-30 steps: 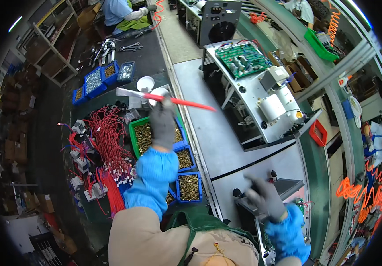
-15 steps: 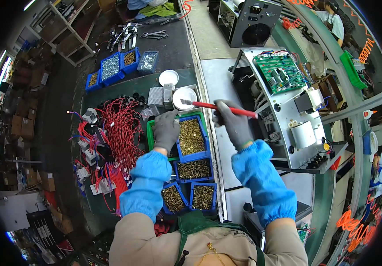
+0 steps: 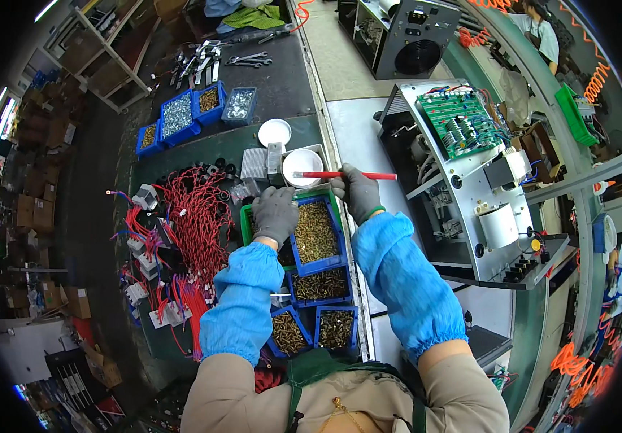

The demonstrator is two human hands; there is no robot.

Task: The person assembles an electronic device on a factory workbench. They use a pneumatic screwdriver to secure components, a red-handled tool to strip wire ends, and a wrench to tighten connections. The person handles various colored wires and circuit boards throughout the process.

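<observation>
One blue bin [image 3: 322, 263] separates half-curled left hand [image 3: 276, 213], hold unclear, from right hand [image 3: 361, 193], closed round red-handled tool [image 3: 381, 176]; red wires [image 3: 194, 216] left, opened chassis [image 3: 473, 191] right, white bowl [image 3: 302, 162] far.

Wires [image 3: 194, 216] left; bins [image 3: 320, 260] between; chassis [image 3: 462, 209] right

Both arms [image 3: 242, 299] forward, gloved left hand [image 3: 276, 215] palm down, gloved right hand [image 3: 362, 195] curled in a grip

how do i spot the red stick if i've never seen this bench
On the dark bench, find the nearer white dish. The stick runs rightward from that dish into the right hand, poking out past it. Unlike the tangled red wires at left, it is single, straight and pale-tipped.
</observation>
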